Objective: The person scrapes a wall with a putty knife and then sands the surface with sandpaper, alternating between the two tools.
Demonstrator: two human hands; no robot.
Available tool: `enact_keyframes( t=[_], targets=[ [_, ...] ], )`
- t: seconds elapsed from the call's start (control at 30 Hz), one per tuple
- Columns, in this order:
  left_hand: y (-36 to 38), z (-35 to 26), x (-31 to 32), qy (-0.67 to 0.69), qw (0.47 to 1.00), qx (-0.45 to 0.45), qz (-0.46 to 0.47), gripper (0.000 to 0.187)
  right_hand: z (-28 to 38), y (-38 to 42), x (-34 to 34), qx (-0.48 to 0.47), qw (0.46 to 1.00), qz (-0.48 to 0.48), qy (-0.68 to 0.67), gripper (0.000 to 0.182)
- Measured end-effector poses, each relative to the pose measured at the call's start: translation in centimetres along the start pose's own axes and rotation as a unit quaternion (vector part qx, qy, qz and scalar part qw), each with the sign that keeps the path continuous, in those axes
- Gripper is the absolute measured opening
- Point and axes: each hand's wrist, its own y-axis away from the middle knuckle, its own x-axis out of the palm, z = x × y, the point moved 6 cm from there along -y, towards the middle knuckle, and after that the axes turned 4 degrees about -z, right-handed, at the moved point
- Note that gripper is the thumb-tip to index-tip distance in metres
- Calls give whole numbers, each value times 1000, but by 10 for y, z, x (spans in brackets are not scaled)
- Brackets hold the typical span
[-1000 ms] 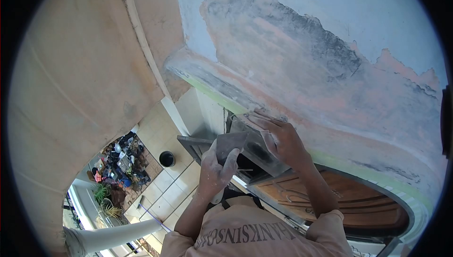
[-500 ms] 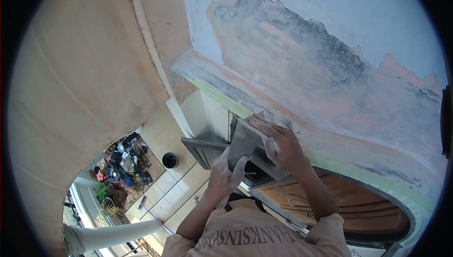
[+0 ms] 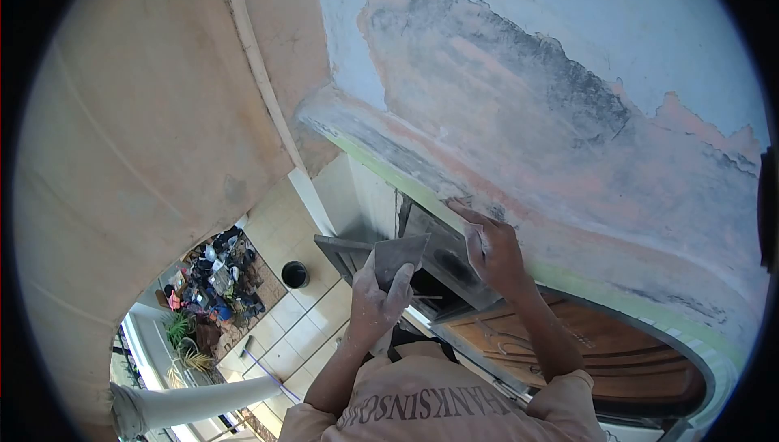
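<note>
- A flat grey metal blade with a squared edge point(image 3: 399, 254), coated in grey filler, is being held up by the left hand point(image 3: 375, 300). The thumb and fingers are being clamped on its lower part so the broad face is being kept free. It is being carried just below the wall's ledge, in front of the dark door frame.
- A second flat grey metal blade, long and angled point(image 3: 434, 235), is being pressed by the right hand point(image 3: 495, 251) against the underside of the moulding. The fingers are being laid flat along its back, closed down on it, apparently so pressure is being spread along the edge. Its far tip is touching the wall near the green band.
- Two blades are being counted, one in each hand; both hands are dusted with pale filler.
- The peeling wall of pale blue paint over salmon plaster with grey smears point(image 3: 519, 101) is being worked just above the blades. One large bare patch is being seen, with a smaller one at the top edge.
- One pale green band of the arch point(image 3: 633, 300) is running beside the right wrist, over one brown carved wooden door point(image 3: 600, 345).
- The beige printed shirt point(image 3: 430, 409) is being seen from above, which suggests the person is standing high up.
- Far below, one black round bucket point(image 3: 294, 274) is standing on the cream tiled floor point(image 3: 312, 328), near one heap of mixed clutter point(image 3: 215, 284) and two potted green plants point(image 3: 182, 345).
</note>
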Motion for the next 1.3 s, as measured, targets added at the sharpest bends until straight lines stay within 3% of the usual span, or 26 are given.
enact_keyframes(
  t=[0.03, 0.07, 0.17, 0.2, 0.3, 0.33, 0.37, 0.43, 0.5, 0.57, 0.63, 0.7, 0.73, 0.77, 0.83, 0.87, 0.9, 0.93, 0.97, 1.0, 1.07, 1.13, 1.23, 1.27, 1.3],
  targets=[
    [-3, -2, -1, 17, 1000, -13, -17, 20, -4, -3, -4, 52, 998, -25, -20, 47],
    [-7, -3, 1, -4, 999, 45, -12, 21, 26, -2, -3, -106, 992, -57, 33, 43],
    [-4, -5, 1, -14, 999, -18, -24, 22, 25, 3, 19, -154, 986, 3, 65, 38],
    [-5, -3, -4, -3, 1000, -1, -29, 21, -3, -1, 11, 18, 999, 1, 33, 36],
    [-5, -10, 1, 32, 999, -16, -23, 18, 27, -2, -8, -72, 991, -108, 25, 32],
    [-6, -5, 5, 35, 999, 10, -14, 17, 53, 0, -2, -176, 980, -86, 25, 30],
    [-7, 3, 3, 50, 998, -25, -27, 21, 48, 3, 14, -192, 979, -9, 65, 41],
    [-13, 12, -1, 81, 992, -82, -49, 30, 5, 0, 3, 6, 996, -10, 87, 41],
    [-18, 10, -2, 204, 974, -91, -31, 35, -10, 1, -15, 169, 983, -49, 48, 40],
    [-22, 3, 1, 255, 961, -110, -22, 38, -12, 1, -22, 172, 979, -110, 1, 40],
    [-25, 0, 6, 268, 955, -130, -18, 41, -1, 1, -22, 14, 978, -202, -52, 39],
    [-26, -2, 10, 261, 956, -136, -9, 41, 35, -9, -14, -134, 984, -113, 20, 37],
    [-28, 0, 8, 219, 974, -47, -17, 39, 49, -9, -9, -205, 975, -66, 55, 36],
    [-29, 12, 6, 174, 984, 42, -24, 36, 39, -9, -5, -196, 977, -54, 67, 35],
    [-29, 13, 4, 177, 983, 43, -17, 36, 12, -12, 3, -179, 979, -35, 92, 34],
    [-27, 14, 7, 231, 972, -43, -11, 39, -6, -16, -10, -67, 988, -51, 130, 36],
    [-25, 13, 9, 279, 952, -128, -2, 41, 3, -14, -7, -120, 984, -50, 118, 38],
    [-25, 9, 9, 247, 961, -120, -18, 40, 16, -11, -4, -175, 977, -49, 109, 40],
    [-32, 8, 9, 242, 969, -47, -17, 38, 28, -8, 0, -228, 968, -45, 98, 42],
    [-33, 7, 10, 233, 972, 15, -17, 36, 40, -3, 14, -258, 962, 28, 81, 42],
    [-25, 17, 10, 230, 966, -120, 3, 36, 15, -17, 0, -166, 976, -8, 141, 37],
    [-21, 13, 10, 286, 947, -143, 27, 36, -16, -21, -24, -78, 978, -70, 182, 35],
    [-22, 7, 10, 329, 933, -144, 12, 34, 37, -4, 13, -260, 963, 9, 70, 39],
    [-22, 5, 9, 345, 929, -134, 12, 34, 39, -3, 20, -245, 963, 42, 107, 37],
    [-22, 3, 8, 362, 924, -124, 13, 34, 29, -7, 12, -196, 974, 2, 117, 35]
  ],
)
